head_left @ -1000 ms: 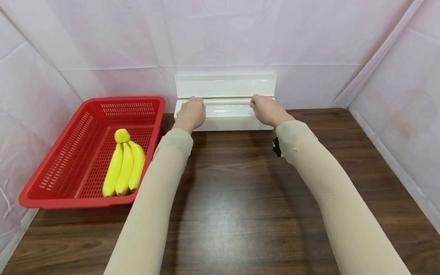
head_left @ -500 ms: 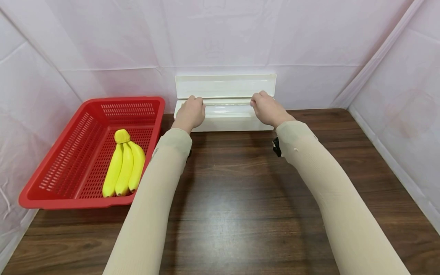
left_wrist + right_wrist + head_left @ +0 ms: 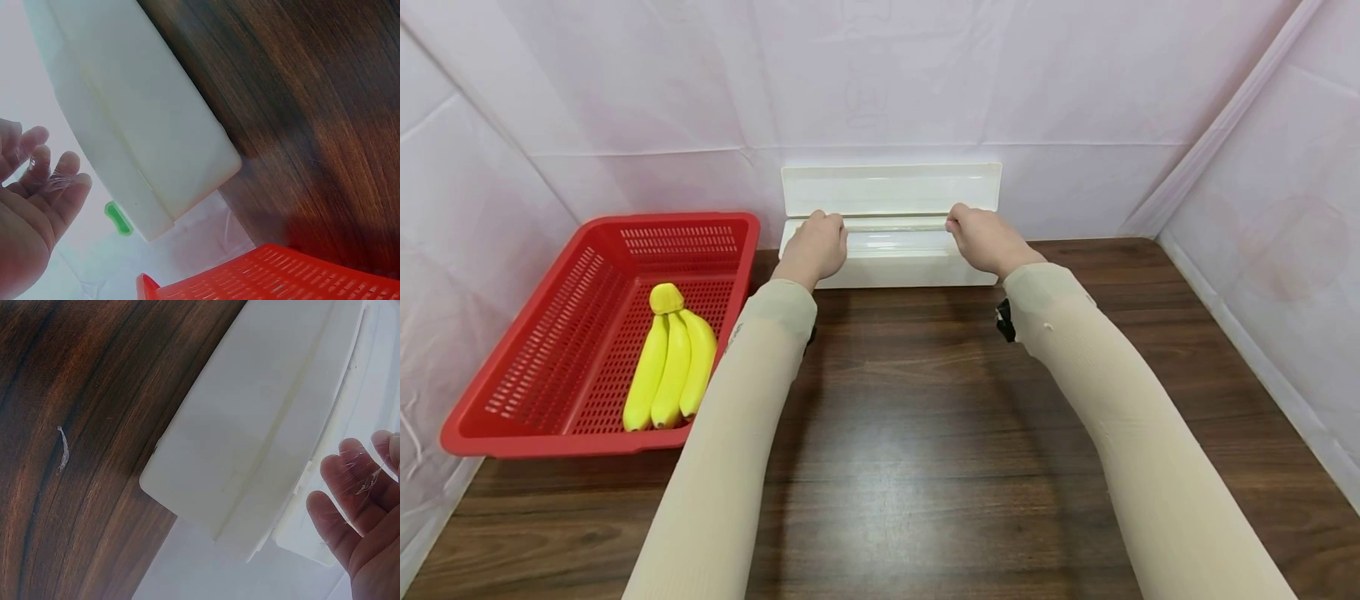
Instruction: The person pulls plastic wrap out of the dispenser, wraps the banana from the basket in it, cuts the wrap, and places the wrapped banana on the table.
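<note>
A white cling film dispenser [image 3: 910, 271] stands at the back of the table, its lid [image 3: 891, 190] raised. My left hand [image 3: 816, 246] is over its left end, and my right hand [image 3: 988, 237] over its right end. Both hands have curled fingers and pinch the edge of a sheet of clear cling film [image 3: 895, 225] that spans the gap between them. In the left wrist view, crinkled cling film [image 3: 57, 182] clings to the fingers. Thin film [image 3: 370, 482] also lies across the right fingers. A green piece [image 3: 119, 219] sticks out at the dispenser's left end.
A red plastic basket [image 3: 741, 275] sits on the left of the table, with a bunch of yellow bananas [image 3: 677, 362] inside. A small clear scrap [image 3: 64, 450] lies on the brown wooden table [image 3: 887, 433]. Pale sheeting [image 3: 1075, 100] encloses the back and sides.
The film's gathered edge has come up to a taut line between my hands at the dispenser's rear. Both hands have barely shifted, and the green piece is now hidden in the head view.
</note>
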Motion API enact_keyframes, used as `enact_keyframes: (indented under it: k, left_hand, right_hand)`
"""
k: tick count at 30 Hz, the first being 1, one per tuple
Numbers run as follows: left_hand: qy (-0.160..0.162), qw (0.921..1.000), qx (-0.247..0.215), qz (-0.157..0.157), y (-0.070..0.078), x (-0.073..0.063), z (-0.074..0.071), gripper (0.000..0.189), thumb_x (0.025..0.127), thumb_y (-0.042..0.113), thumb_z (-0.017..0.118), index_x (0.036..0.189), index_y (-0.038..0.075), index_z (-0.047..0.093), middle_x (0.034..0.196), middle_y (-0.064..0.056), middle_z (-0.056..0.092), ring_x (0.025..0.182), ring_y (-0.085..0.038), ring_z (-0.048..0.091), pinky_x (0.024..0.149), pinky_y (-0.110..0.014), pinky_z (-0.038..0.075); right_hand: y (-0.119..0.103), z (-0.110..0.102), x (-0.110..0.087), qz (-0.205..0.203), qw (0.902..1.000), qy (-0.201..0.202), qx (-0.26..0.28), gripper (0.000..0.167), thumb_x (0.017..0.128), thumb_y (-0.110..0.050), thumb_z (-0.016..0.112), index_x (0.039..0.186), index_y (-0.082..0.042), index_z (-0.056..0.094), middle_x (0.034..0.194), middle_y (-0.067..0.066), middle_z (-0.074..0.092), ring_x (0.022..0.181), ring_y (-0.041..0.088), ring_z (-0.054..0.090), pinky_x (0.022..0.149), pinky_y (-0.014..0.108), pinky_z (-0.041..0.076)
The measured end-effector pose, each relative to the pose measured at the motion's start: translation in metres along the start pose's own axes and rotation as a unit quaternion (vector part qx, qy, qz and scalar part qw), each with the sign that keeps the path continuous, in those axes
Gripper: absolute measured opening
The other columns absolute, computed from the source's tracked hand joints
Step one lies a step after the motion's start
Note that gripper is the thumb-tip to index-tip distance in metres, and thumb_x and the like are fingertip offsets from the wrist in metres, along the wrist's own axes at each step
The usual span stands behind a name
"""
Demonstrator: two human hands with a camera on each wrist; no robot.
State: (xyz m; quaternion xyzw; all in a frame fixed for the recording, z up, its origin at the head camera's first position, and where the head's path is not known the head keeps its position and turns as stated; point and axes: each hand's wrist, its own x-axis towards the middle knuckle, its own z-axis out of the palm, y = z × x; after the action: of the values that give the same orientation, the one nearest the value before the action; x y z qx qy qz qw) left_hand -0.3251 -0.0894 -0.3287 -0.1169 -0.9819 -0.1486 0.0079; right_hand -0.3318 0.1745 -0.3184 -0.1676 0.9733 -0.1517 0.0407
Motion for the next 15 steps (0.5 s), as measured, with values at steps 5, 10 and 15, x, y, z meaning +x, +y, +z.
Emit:
enact_keyframes:
  k: [5, 10, 15]
  left_hand:
    - [-0.004, 1.0, 0.0, 0.003, 0.0002, -0.0007, -0.0027, 0.033, 0.101, 0.023, 0.034, 0.113, 0.0, 0.055, 0.107, -0.018, 0.05, 0.099, -0.033, 0.056, 0.088, -0.044, 0.047]
    - [-0.007, 0.9999, 0.0, 0.009, 0.0014, -0.0016, -0.0055, 0.034, 0.101, 0.022, 0.033, 0.114, -0.001, 0.055, 0.108, -0.019, 0.05, 0.1, -0.032, 0.056, 0.09, -0.043, 0.047]
    - [-0.01, 0.9998, 0.006, 0.014, 0.0021, -0.0018, -0.0074, 0.034, 0.101, 0.021, 0.032, 0.113, -0.002, 0.054, 0.109, -0.019, 0.049, 0.102, -0.031, 0.055, 0.092, -0.042, 0.046]
  right_hand:
    - [0.0005, -0.0004, 0.0012, -0.002, 1.0, 0.0, -0.001, 0.034, 0.104, -0.026, 0.028, 0.124, -0.004, 0.045, 0.112, 0.015, 0.057, 0.089, 0.028, 0.052, 0.084, 0.044, 0.043]
    - [0.0016, -0.0005, 0.0016, -0.002, 1.0, 0.002, 0.001, 0.034, 0.104, -0.026, 0.028, 0.124, -0.005, 0.045, 0.113, 0.014, 0.057, 0.09, 0.028, 0.051, 0.085, 0.044, 0.043]
    - [0.0013, -0.0011, 0.0016, 0.0, 1.0, 0.001, 0.008, 0.035, 0.104, -0.026, 0.027, 0.124, -0.004, 0.045, 0.114, 0.014, 0.056, 0.093, 0.028, 0.051, 0.086, 0.045, 0.043]
